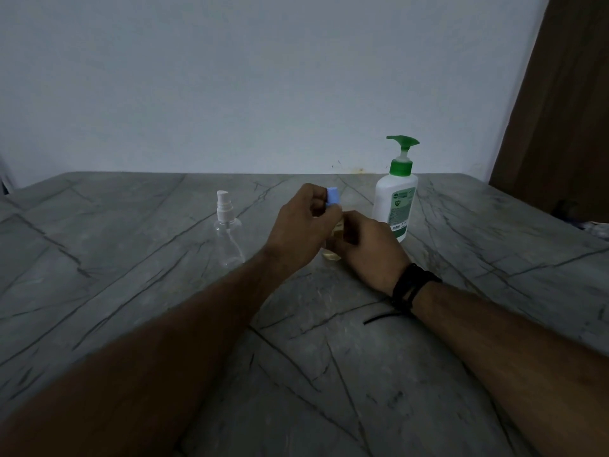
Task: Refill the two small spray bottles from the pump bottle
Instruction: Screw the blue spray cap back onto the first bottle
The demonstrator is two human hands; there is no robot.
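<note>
Nearest the camera, my two forearms converge across the grey veined worktop (329, 374), the right wrist wearing a dark band (413, 286). At their meeting point, my right hand (369, 249) wraps around the body of a small spray bottle (334, 250), its fingers closed on it to keep it upright and steady on the worktop; the bottle is largely hidden, but a yellowish liquid shows low in it, so it appears at least partly filled. My left hand (301, 222) sits just above, its fingers pinched narrowly on the blue cap (332, 196), placed over the bottle's neck as for twisting the top on or off; which of the two cannot be told. To the left, apart from both hands, the second spray bottle (228, 230) stands clear and apparently empty, its white sprayer top on, its dip tube visible inside. Just behind my right hand stands the pump bottle (397, 197), white with a green pump head, upright and untouched; being opaque, its fill level cannot be seen. Behind everything is a plain wall (263, 77).
</note>
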